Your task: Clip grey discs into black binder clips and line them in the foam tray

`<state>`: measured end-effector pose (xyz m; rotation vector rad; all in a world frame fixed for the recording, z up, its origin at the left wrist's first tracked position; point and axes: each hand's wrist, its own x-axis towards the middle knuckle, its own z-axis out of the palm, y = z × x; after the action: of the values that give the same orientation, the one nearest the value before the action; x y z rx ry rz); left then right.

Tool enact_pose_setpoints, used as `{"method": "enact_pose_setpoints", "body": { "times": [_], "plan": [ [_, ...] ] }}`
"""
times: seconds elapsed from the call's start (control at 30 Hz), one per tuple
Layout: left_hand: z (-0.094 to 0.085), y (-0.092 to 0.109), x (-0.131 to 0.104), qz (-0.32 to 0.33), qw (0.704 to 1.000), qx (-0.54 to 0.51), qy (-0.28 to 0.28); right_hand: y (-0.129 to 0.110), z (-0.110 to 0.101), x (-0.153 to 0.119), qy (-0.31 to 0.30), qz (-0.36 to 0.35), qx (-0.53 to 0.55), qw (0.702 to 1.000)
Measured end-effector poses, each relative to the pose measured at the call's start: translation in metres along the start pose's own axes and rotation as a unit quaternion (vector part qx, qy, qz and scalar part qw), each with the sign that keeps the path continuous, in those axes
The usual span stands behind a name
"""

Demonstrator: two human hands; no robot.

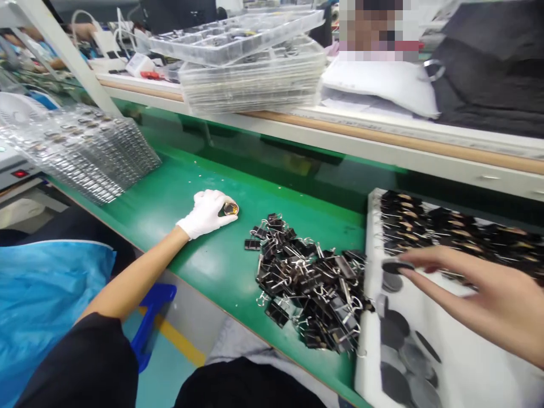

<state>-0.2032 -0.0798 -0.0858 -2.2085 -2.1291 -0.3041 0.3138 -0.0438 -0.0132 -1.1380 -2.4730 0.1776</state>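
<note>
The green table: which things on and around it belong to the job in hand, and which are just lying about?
Seem part of the job:
small round part, in the gloved left hand
black disc, in the bare right hand
loose discs, in the white tray
black clips, piled on the table

Seem just lying about:
white fan, far left
red object, on the shelf

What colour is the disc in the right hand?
The disc is dark grey, nearly black; the head view shows it.

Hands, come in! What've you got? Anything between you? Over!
White-gloved left hand: holding small round gold-toned part. Bare right hand: pinching flat dark disc. Between: heaped black-and-silver binder clips.
</note>
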Motion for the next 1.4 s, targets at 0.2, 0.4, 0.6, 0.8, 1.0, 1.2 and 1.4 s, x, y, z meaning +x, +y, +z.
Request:
{"method": "enact_pose_setpoints", "body": {
  "times": [0.2, 0.4, 0.6, 0.8, 1.0, 1.2, 1.4],
  "plan": [
    [-0.049, 0.102, 0.045, 0.225, 0.962, -0.007, 0.155, -0.069, -0.001, 0.060, 0.039, 0.134, 0.300, 0.944],
    [-0.084, 0.185, 0.080, 0.367, 0.911, -0.104, 0.154, -0.078, 0.009, 0.076, 0.212, 0.036, 0.303, 0.928],
    [-0.064, 0.194, 0.090, 0.374, 0.880, -0.254, 0.144, -0.058, 0.012, 0.066, 0.180, -0.145, 0.161, 0.959],
    [-0.056, 0.194, 0.092, 0.369, 0.888, -0.237, 0.140, -0.060, 0.023, 0.076, 0.141, -0.010, 0.269, 0.953],
    [-0.048, 0.197, 0.090, 0.398, 0.893, -0.197, 0.076, -0.054, 0.039, 0.083, -0.044, 0.187, 0.505, 0.842],
    [-0.060, 0.186, 0.092, 0.328, 0.930, -0.158, -0.039, -0.043, 0.036, 0.087, 0.037, 0.242, 0.492, 0.836],
    [-0.049, 0.178, 0.094, 0.304, 0.930, -0.075, -0.191, -0.030, 0.030, 0.091, 0.079, 0.258, 0.526, 0.807]
  ]
}}
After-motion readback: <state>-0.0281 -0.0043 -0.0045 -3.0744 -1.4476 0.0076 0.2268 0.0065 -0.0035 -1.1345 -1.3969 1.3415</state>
